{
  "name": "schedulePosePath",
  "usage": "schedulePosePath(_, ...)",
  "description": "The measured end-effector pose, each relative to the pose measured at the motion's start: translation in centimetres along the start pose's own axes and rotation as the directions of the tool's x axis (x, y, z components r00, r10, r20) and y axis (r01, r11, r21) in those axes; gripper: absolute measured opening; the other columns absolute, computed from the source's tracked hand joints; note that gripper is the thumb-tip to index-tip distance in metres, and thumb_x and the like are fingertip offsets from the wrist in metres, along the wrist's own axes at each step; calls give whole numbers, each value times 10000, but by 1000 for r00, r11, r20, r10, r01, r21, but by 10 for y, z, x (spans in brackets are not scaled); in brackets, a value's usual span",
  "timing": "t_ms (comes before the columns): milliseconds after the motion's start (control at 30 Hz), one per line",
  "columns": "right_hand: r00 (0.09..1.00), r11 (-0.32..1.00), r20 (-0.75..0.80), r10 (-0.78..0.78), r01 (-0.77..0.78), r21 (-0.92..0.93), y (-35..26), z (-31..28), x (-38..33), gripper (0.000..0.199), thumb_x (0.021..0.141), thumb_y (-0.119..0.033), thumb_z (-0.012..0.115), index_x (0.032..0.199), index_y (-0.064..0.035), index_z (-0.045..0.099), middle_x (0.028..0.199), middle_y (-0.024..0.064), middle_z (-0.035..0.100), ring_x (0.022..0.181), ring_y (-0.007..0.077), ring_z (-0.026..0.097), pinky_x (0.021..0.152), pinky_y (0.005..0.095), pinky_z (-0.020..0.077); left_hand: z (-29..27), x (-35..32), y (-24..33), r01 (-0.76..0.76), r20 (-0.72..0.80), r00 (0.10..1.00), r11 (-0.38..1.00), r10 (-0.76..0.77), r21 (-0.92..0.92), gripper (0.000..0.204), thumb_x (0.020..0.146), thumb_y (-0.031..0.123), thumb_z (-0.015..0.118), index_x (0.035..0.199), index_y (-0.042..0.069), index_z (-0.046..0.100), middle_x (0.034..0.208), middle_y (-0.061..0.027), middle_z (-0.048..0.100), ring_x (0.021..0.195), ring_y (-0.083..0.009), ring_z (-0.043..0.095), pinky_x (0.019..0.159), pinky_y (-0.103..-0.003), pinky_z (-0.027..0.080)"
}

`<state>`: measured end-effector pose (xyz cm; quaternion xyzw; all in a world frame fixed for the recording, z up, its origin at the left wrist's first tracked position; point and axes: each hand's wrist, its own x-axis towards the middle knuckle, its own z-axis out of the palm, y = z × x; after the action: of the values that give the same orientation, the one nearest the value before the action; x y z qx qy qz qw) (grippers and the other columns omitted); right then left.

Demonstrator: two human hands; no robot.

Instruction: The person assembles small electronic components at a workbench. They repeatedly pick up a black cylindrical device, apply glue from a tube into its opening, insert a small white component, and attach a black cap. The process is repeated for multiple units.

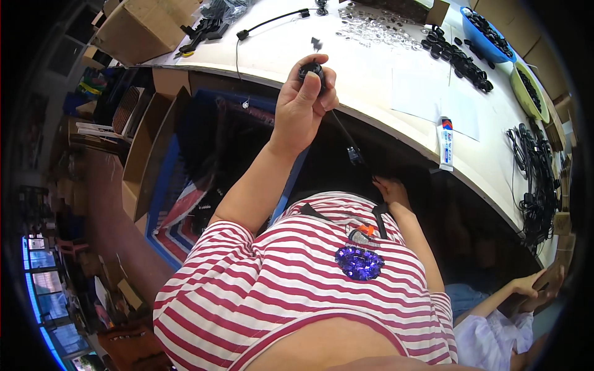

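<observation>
Two hands show in our view, both working on one thin black cable [344, 133] that runs diagonally across the middle of the frame. Our left hand [303, 105], raised in the upper centre, is closed around a small round black earpiece [311, 68] at the cable's upper end, thumb and fingers pinching it just above the edge of the curved white worktable [371, 68]. Our right hand [390, 188], lower and right of centre, sits below the table edge in shadow; its fingers touch the cable's lower end near a small black inline block [354, 154], but we cannot tell whether they grip it or merely rest there.

On the table, toward the upper right, lie a scatter of small clear plastic pieces [377, 28], a row of loose black round parts [458, 59], a blue bowl of black parts [489, 34], a yellow-green bowl [531, 89], and a white tube with a red and blue end [445, 145] near the table edge. A bundle of black cables [535, 173] lies at the right. A brown cardboard box [145, 28] stands at the upper left, and another person's hand [532, 287] appears at the lower right.
</observation>
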<state>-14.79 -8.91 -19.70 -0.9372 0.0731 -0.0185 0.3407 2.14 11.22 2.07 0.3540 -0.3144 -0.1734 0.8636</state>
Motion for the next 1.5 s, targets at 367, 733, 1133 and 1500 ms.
schedulePosePath(367,854,878,-461,-242,395,271,-135,-121,23,265,802,-36,603,1065,-10,590,1029,148,603,860,206,615,750,277,481,7,-35,-50,304,136,937,944,-321,129,475,849,296,592,1194,17,423,828,-34,468,625,-84,374,568,-205,308)
schedulePosePath(733,796,694,-566,-217,533,484,-145,-121,39,118,782,-46,648,874,28,647,941,76,579,744,124,587,622,214,496,12,-59,-88,403,260,833,857,-489,321,328,841,63,591,1140,36,456,848,26,481,719,-22,450,640,-144,398)
schedulePosePath(1133,933,960,-268,-242,269,70,-150,-101,47,202,808,-282,581,845,-107,674,670,108,619,619,271,613,548,328,480,-32,-71,-92,379,79,848,703,-524,601,518,740,16,661,1210,51,445,1020,-42,506,882,-101,508,774,-217,441)
schedulePosePath(1500,920,902,-170,-352,285,-326,-152,-97,50,214,819,-291,569,788,-100,662,698,55,641,651,219,612,636,331,447,-17,-32,-21,444,-117,856,600,-504,665,186,824,178,616,912,14,613,794,-18,605,744,-66,542,677,-182,392)
